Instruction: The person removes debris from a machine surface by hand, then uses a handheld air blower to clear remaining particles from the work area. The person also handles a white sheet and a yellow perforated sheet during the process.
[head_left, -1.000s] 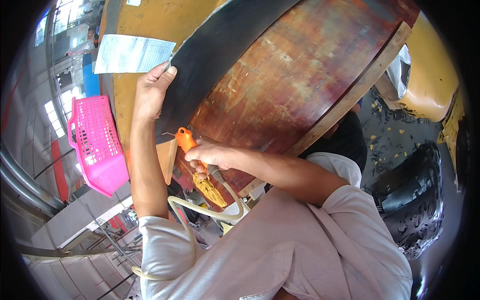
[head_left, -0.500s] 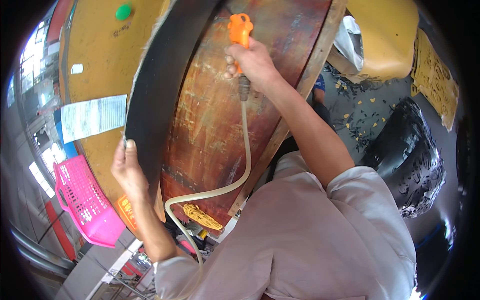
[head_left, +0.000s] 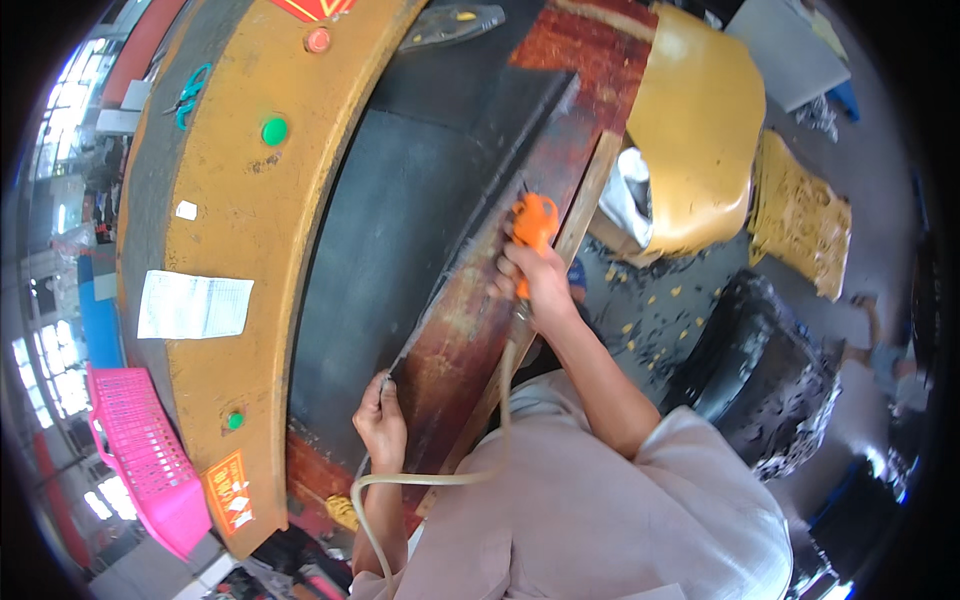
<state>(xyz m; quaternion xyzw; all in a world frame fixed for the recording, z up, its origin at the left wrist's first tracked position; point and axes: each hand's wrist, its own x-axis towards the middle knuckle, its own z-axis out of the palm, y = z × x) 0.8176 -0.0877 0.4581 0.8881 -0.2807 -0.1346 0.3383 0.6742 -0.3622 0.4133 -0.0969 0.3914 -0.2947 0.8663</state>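
Note:
My right hand (head_left: pixel 538 275) is wrapped round an orange air blow gun (head_left: pixel 535 220), held over the right part of a worn red-brown board (head_left: pixel 455 365). A pale hose (head_left: pixel 430 479) runs from the gun's lower end toward my body, crossing my left forearm. My left hand (head_left: pixel 382 425) pinches the near corner of a large black sheet (head_left: pixel 385 220), perhaps rubber or foam. The sheet spreads over the left and far part of the board, its ragged edge slanting up to the right. A yellow cut piece (head_left: pixel 342 512) shows beside my left forearm.
Left, a yellow machine beam (head_left: pixel 225 240) carries a green button (head_left: pixel 274 131), a red button (head_left: pixel 318 40), teal scissors (head_left: pixel 190 97) and a paper form (head_left: pixel 195 306). A pink basket (head_left: pixel 150 450) hangs outside it. Right are yellow sheets (head_left: pixel 700 130), black sheets (head_left: pixel 745 345) and floor scraps.
The black sheet, held up at its edge before, now lies spread across the board. My left hand has moved right with its corner; the blow gun is lower and further right in view.

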